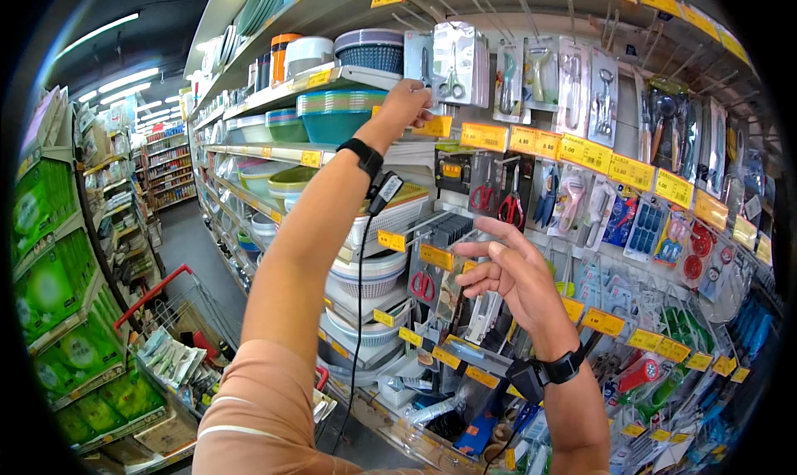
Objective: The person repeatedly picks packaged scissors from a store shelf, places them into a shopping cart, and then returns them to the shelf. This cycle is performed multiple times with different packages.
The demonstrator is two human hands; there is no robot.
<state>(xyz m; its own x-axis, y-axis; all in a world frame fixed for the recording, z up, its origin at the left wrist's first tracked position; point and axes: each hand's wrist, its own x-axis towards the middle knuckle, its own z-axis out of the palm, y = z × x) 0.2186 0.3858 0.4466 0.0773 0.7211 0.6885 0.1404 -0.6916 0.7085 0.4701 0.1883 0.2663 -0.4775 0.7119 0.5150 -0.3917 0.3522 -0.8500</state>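
My left hand (408,104) is raised to the upper row of hanging goods, fingers bent. Its fingertips meet the lower part of a carded pack with a dark-handled tool (418,58); whether they grip it I cannot tell. Right beside that pack hangs a stack of blister-packed scissors (456,64). Lower and to the right, my right hand (514,272) holds nothing, its fingers apart and loosely bent. It is in front of the hooks, near red-handled scissors (512,204) and a row of dark carded packs (445,229). Both wrists wear black straps with small devices.
Shelves of plastic basins (342,117) and baskets (386,223) stand to the left of the hooks. A shopping cart with a red handle (152,294) holds packaged goods in the aisle. Green packs (53,282) line the far-left shelf. A black cable (360,300) hangs from the left wrist device.
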